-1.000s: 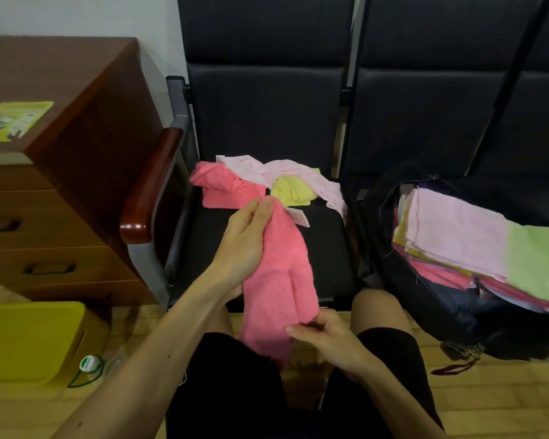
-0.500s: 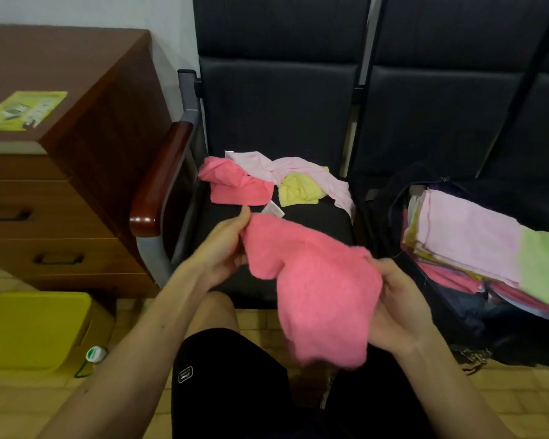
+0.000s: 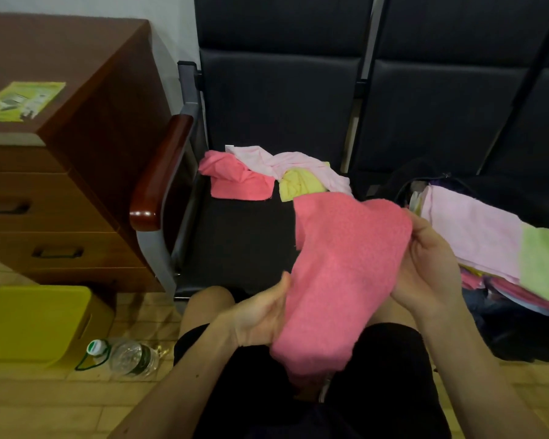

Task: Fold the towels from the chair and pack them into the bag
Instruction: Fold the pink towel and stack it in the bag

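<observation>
I hold a pink towel over my lap in front of the black chair. My left hand grips its lower left edge, thumb on top. Gripping the upper right edge is my right hand. On the chair seat lie a crumpled pink towel, a pale pink towel and a yellow towel. To the right, a black bag stands open with a stack of folded towels, pale pink and green on top.
A wooden drawer cabinet stands at the left, with a green leaflet on top. A yellow box and a plastic bottle lie on the tiled floor. The chair's wooden armrest juts out at the left.
My left hand has dropped from the towel's top corner to its lower edge. My right hand has risen to the upper right, turning the towel toward the bag side.
</observation>
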